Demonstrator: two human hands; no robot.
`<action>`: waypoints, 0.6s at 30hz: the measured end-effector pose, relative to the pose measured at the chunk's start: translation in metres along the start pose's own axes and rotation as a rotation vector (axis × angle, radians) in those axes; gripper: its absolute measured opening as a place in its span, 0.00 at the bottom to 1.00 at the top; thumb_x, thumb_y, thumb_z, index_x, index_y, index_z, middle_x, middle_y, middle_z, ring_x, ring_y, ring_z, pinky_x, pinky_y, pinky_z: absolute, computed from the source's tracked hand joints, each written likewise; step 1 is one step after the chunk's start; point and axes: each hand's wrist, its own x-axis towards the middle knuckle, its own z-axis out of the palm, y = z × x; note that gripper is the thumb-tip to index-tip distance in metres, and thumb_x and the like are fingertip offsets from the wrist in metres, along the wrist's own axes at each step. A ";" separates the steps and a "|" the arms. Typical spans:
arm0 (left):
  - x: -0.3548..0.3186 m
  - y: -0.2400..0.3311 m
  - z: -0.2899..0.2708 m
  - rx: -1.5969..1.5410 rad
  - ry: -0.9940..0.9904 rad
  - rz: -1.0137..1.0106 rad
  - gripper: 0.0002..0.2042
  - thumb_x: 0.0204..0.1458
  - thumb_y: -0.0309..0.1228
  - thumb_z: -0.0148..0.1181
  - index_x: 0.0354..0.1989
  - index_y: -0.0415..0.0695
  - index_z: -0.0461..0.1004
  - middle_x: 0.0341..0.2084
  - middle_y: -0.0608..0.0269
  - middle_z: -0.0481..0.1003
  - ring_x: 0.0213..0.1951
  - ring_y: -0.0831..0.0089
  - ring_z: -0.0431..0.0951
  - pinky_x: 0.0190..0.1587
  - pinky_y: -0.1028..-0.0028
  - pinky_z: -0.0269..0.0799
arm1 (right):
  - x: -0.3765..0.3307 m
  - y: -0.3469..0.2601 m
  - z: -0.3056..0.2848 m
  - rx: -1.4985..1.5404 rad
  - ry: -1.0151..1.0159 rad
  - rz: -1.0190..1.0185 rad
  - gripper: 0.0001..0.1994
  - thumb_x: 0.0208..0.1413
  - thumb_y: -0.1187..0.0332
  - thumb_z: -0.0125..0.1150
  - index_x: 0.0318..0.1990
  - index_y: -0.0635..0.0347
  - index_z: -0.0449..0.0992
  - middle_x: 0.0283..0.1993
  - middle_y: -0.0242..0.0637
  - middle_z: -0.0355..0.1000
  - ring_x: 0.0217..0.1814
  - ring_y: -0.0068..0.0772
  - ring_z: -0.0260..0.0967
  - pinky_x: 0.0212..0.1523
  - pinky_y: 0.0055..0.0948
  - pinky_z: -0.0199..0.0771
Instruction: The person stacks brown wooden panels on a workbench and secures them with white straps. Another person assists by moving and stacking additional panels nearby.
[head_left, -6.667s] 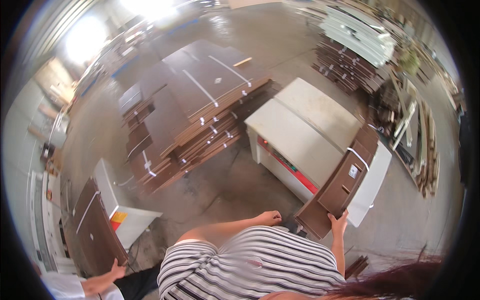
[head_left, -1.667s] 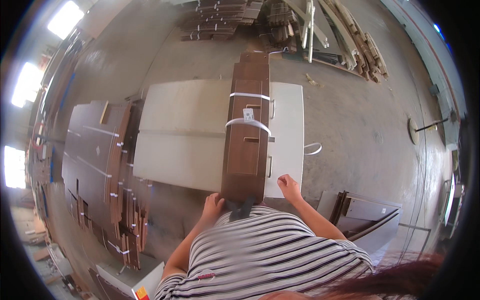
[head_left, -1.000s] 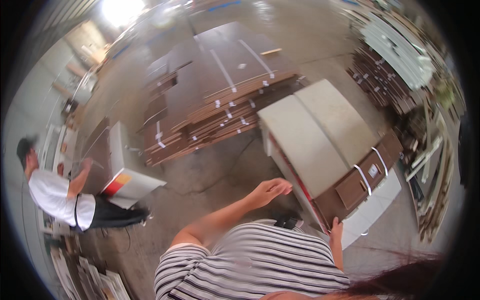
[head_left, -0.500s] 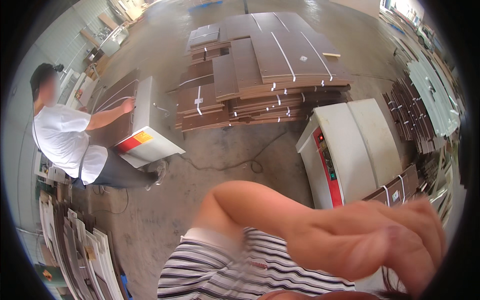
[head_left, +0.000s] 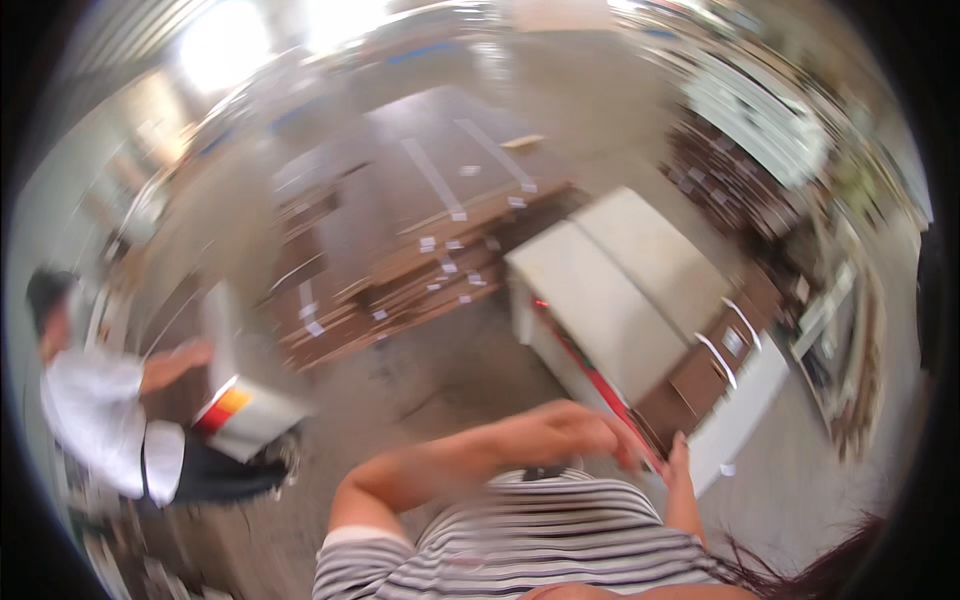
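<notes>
My left arm bends across my striped shirt, and my left hand [head_left: 565,430] hangs in front of my chest, close to the machine's near corner. Motion smears its fingers, and nothing shows in it. My right hand [head_left: 679,468] is at the near end of a stack of brown panels [head_left: 690,395] with white straps, touching or very close to its corner; the finger grip is blurred and partly hidden. The panels lie at the near side of a pale boxy machine [head_left: 630,270] with a red strip, beside a white surface [head_left: 745,420].
A co-worker in a white shirt [head_left: 95,410] stands at left, reaching over another pale machine [head_left: 255,420]. Large stacks of brown boards [head_left: 400,180] fill the middle. Pale panels [head_left: 755,110] and dark pieces [head_left: 730,180] are piled at far right, near leaning frames [head_left: 845,330].
My view has turned right and blurred. My left hand has dropped from close before the camera at lower right to chest height. My right hand has come into view by the panels.
</notes>
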 end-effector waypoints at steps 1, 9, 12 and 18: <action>-0.011 -0.030 -0.021 0.051 0.180 -0.160 0.17 0.62 0.37 0.48 0.52 0.37 0.69 0.44 0.59 0.75 0.48 0.70 0.72 0.54 0.72 0.65 | -0.002 -0.003 0.018 -0.040 -0.014 0.025 0.27 0.62 0.50 0.46 0.63 0.58 0.58 0.65 0.37 0.59 0.64 0.39 0.58 0.60 0.53 0.60; -0.040 -0.261 -0.085 -0.103 0.713 -0.801 0.25 0.57 0.45 0.55 0.57 0.44 0.60 0.42 0.65 0.69 0.45 0.73 0.70 0.49 0.72 0.67 | -0.040 -0.044 0.084 -0.120 0.259 0.191 0.36 0.57 0.46 0.53 0.63 0.61 0.48 0.66 0.39 0.51 0.62 0.44 0.57 0.53 0.57 0.66; 0.007 -0.282 -0.054 -0.236 0.794 -0.769 0.31 0.54 0.46 0.58 0.60 0.45 0.52 0.49 0.61 0.65 0.47 0.69 0.69 0.47 0.69 0.68 | -0.045 -0.025 0.115 0.107 0.159 0.254 0.30 0.59 0.51 0.54 0.60 0.62 0.53 0.63 0.40 0.56 0.59 0.42 0.59 0.53 0.53 0.68; -0.007 -0.294 -0.080 -0.326 1.102 -0.485 0.29 0.51 0.45 0.63 0.53 0.35 0.64 0.45 0.54 0.72 0.46 0.62 0.73 0.48 0.62 0.72 | -0.058 -0.011 0.136 -0.061 -0.530 0.641 0.17 0.59 0.57 0.56 0.49 0.57 0.67 0.52 0.40 0.68 0.56 0.42 0.64 0.56 0.45 0.66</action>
